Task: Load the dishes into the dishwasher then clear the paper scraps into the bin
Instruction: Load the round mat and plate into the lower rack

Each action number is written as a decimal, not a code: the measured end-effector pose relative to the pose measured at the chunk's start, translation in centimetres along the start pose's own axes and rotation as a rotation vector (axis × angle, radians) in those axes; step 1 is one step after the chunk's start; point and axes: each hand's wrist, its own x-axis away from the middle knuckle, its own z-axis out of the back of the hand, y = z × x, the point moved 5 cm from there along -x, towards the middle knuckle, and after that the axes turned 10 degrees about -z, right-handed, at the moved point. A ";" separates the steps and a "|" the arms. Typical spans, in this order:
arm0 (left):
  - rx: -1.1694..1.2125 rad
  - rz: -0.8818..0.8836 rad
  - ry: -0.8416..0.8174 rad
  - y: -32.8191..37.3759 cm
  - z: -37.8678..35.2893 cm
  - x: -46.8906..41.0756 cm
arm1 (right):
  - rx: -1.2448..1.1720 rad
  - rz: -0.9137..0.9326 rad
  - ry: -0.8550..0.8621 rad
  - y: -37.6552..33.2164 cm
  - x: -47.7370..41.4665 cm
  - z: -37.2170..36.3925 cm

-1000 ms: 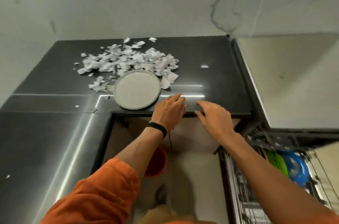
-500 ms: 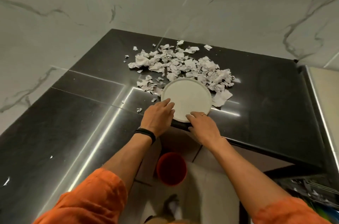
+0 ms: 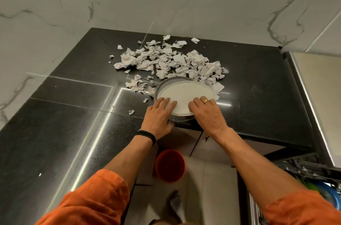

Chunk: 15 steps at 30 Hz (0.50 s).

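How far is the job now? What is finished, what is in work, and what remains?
Done: a blue dish and a green dish sit in the dishwasher. In hand: left hand and right hand rest on the white plate at the counter edge. Left: load that plate, then move the paper scraps, piled behind it, into the red bin on the floor.
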 end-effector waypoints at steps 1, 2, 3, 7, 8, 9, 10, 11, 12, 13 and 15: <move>-0.013 -0.002 0.037 0.2 0.3 -0.4 | 0.008 -0.007 0.057 0.4 -0.3 0.8; -0.018 -0.010 0.086 0.5 0.7 -0.9 | 0.013 -0.009 0.114 0.9 -0.4 1.7; -0.013 -0.023 0.140 0.7 1.1 -1.4 | 0.016 -0.012 0.168 1.3 -0.3 2.5; 0.066 -0.130 0.323 3.1 2.7 -4.1 | 0.013 -0.081 0.290 3.8 2.1 5.2; 0.084 -0.165 0.354 4.2 3.0 -4.8 | -0.004 -0.116 0.285 4.7 3.0 5.7; 0.100 -0.201 0.377 5.4 3.2 -5.4 | -0.024 -0.154 0.268 5.6 3.9 5.9; 0.114 -0.251 0.381 7.0 3.1 -6.1 | -0.037 -0.200 0.242 6.9 5.1 6.3; 0.127 -0.306 0.375 8.6 3.0 -6.7 | -0.053 -0.243 0.209 8.1 6.3 6.6; 0.139 -0.365 0.363 10.6 2.9 -7.2 | -0.065 -0.286 0.178 9.5 7.7 7.0; 0.146 -0.419 0.352 12.5 2.7 -7.8 | -0.072 -0.327 0.146 10.8 9.2 7.4; 0.147 -0.547 0.336 16.8 2.5 -8.6 | -0.070 -0.402 0.093 13.0 12.1 8.3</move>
